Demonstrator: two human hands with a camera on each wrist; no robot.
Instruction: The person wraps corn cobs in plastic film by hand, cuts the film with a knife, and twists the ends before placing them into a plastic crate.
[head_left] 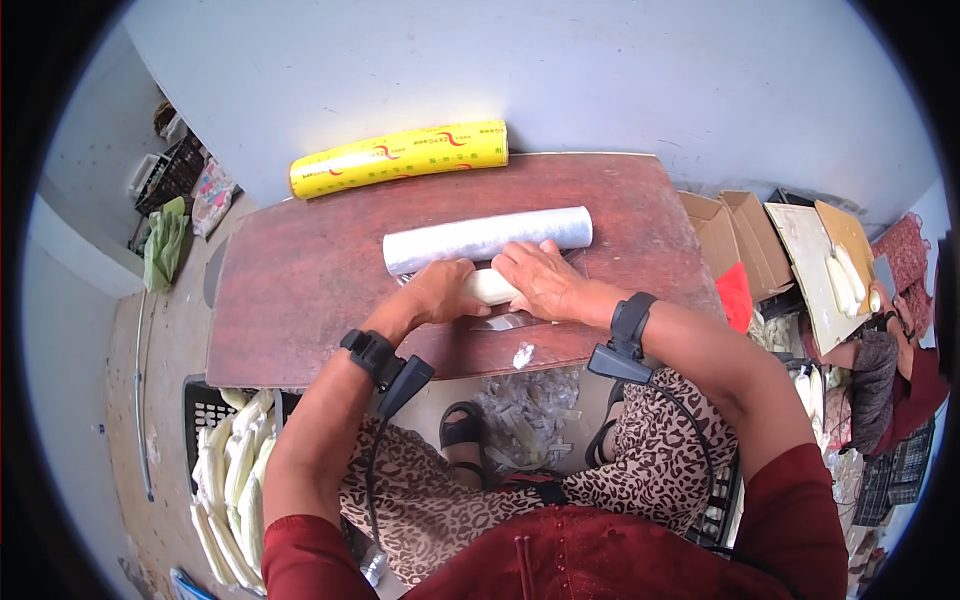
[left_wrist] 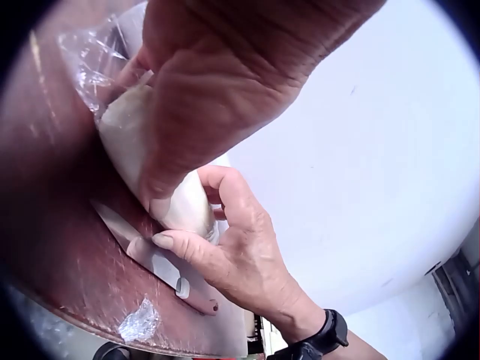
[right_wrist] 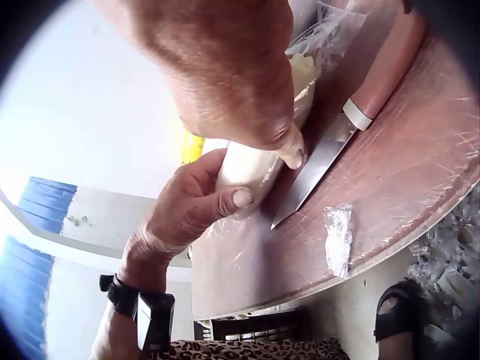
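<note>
A pale ear of corn [head_left: 490, 287] lies crosswise near the middle of the wooden table, with clear film around it. My left hand [head_left: 440, 290] grips its left end, thumb on the near side. At the other end, my right hand [head_left: 545, 280] holds the corn with its fingers over the top and the thumb [left_wrist: 176, 241] low on the near side. Just behind both hands lies a white roll of cling film [head_left: 485, 238]. A knife [right_wrist: 319, 166] with a pinkish handle rests on the table along the near side of the corn.
A yellow printed roll [head_left: 400, 158] lies at the table's back edge. Crumpled film [head_left: 523, 355] sits near the front edge; film scraps [head_left: 525, 415] cover the floor below. Ears of corn [head_left: 235, 470] fill a black crate at left. Another person's arm [head_left: 900, 340] shows at right beside cardboard boxes [head_left: 735, 240].
</note>
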